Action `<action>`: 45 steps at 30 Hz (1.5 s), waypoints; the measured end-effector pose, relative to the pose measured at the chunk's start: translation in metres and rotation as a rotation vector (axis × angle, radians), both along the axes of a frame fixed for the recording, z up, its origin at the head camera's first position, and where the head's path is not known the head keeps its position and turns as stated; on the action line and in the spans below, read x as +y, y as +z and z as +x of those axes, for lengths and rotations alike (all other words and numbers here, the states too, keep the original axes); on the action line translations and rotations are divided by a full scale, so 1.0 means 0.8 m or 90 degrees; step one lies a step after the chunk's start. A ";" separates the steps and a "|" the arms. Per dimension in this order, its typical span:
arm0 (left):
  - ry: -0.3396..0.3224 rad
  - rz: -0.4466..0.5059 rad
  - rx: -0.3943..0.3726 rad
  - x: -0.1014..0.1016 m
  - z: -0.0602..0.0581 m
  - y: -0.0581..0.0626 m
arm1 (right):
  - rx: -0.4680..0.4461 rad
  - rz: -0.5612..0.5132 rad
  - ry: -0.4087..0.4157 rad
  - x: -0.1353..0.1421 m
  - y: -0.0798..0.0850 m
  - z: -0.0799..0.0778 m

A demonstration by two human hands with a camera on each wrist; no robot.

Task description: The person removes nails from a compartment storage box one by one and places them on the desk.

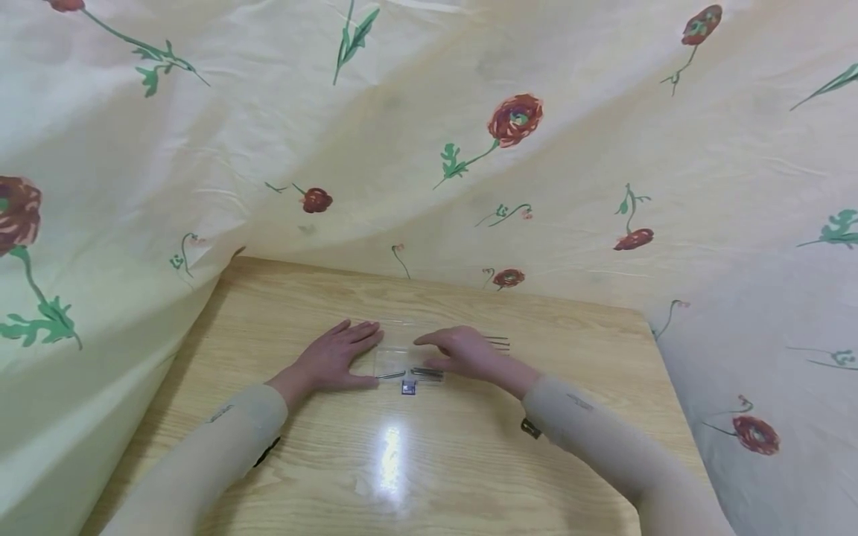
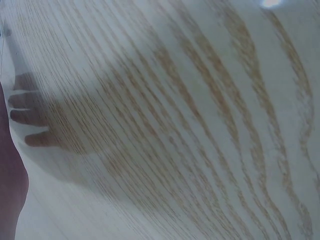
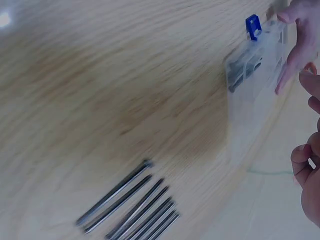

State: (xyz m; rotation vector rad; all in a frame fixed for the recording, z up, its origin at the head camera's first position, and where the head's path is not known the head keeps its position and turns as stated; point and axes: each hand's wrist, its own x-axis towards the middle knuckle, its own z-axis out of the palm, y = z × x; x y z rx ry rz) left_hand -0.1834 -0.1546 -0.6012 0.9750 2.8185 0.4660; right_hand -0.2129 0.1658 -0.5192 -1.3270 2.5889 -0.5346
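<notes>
A clear plastic compartment box with a blue latch lies on the table. Dark metal nails sit in its right front compartment, and a thin one in the compartment beside it. My left hand rests with spread fingers at the box's left side; in the left wrist view only a sliver of it appears. Above the box's right part hovers my right hand, index finger extended and the others loosely bent. Nothing shows between its fingers in the right wrist view.
Several long nails lie side by side on the wooden table, right of the box and partly behind the right hand in the head view. A flowered cloth hangs along the table's back and sides.
</notes>
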 end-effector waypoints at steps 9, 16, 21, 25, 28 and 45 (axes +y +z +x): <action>-0.001 0.007 0.010 0.000 -0.002 -0.002 | 0.017 0.038 0.080 -0.037 -0.013 -0.014; -0.001 0.013 0.011 0.000 -0.003 -0.003 | 0.000 0.074 0.120 -0.052 -0.019 -0.016; -0.003 0.018 0.012 0.000 -0.003 0.000 | -0.002 0.078 0.128 -0.055 -0.022 -0.018; -0.003 0.018 0.007 0.000 -0.002 0.002 | 0.005 0.086 0.152 -0.060 -0.026 -0.019; -0.003 0.019 0.001 0.000 -0.002 0.003 | 0.021 0.091 0.183 -0.065 -0.026 -0.018; 0.001 0.027 -0.015 -0.001 -0.001 0.003 | 0.084 0.195 0.273 -0.088 -0.030 -0.024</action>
